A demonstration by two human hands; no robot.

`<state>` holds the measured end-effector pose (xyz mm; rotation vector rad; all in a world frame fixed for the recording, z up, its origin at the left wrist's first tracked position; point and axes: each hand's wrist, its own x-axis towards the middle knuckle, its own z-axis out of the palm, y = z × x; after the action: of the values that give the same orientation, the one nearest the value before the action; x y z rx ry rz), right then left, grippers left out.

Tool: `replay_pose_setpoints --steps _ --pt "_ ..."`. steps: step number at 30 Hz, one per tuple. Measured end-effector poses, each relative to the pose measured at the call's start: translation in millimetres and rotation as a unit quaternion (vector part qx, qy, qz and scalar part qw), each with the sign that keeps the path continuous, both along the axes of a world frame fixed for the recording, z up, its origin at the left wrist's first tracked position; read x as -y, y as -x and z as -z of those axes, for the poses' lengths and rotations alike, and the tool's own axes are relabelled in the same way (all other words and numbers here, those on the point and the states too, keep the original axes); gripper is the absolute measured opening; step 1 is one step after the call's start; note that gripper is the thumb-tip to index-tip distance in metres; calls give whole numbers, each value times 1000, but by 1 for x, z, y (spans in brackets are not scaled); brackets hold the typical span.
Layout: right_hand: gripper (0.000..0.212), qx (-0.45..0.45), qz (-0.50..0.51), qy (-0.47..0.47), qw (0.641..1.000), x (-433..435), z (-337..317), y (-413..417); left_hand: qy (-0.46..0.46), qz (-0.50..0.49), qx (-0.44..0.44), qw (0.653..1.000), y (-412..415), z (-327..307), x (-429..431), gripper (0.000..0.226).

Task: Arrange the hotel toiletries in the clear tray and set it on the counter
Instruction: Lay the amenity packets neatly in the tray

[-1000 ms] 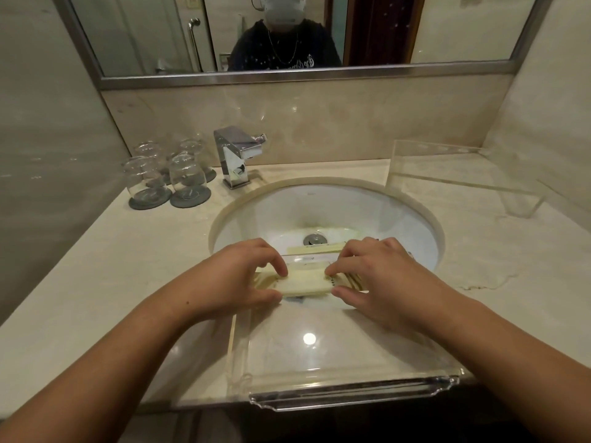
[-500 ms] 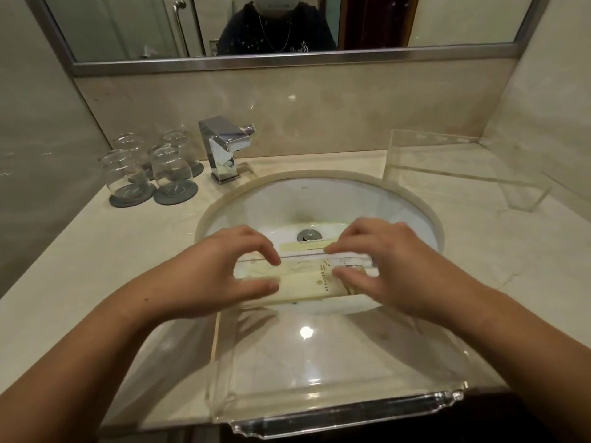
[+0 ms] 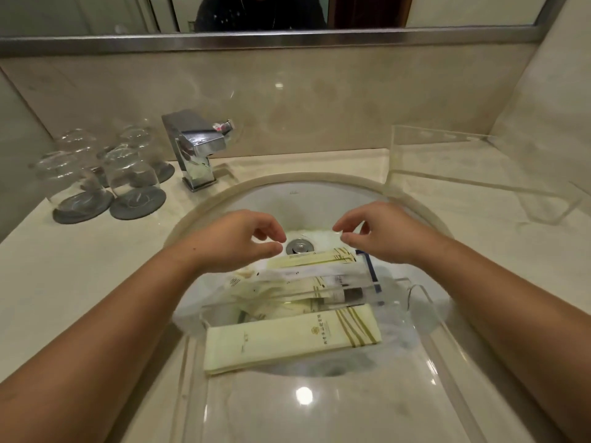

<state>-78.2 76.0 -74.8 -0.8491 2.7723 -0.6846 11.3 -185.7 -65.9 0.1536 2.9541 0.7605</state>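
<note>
Clear tray [image 3: 425, 318] sat across front of sink basin [image 3: 319, 199] in beige marble counter [image 3: 80, 266], w/ cream toiletry packets [image 3: 292, 338] lying inside. Left hand [image 3: 238, 241] & right hand [image 3: 380, 233] hovered above, fingers loosely curled, empty. Faucet [image 3: 195, 148], upturned glasses [image 3: 128, 174] at back-left under mirror [image 3: 256, 39].

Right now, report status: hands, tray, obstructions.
Left hand and right hand open, empty, above the sink. Toiletry packets lying in the clear tray, which overhangs the basin. Nothing blocking.
</note>
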Motion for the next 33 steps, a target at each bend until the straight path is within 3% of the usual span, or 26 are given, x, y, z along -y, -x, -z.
replay_pose_setpoints --steps 7,13,25,33 --pt "29 31 -9 -109 994 18 49 57 55 22 96 994 60 43 3 14" --pt "46 21 -85 -208 974 32 76 71 104 31 134 985 82 68 5 26" --pt "54 5 -138 -200 970 41 92 70 102 32 152 983 86 80 -4 43" --pt "42 -5 -117 -188 975 42 90 69 91 30 193 977 87 81 -1 48"
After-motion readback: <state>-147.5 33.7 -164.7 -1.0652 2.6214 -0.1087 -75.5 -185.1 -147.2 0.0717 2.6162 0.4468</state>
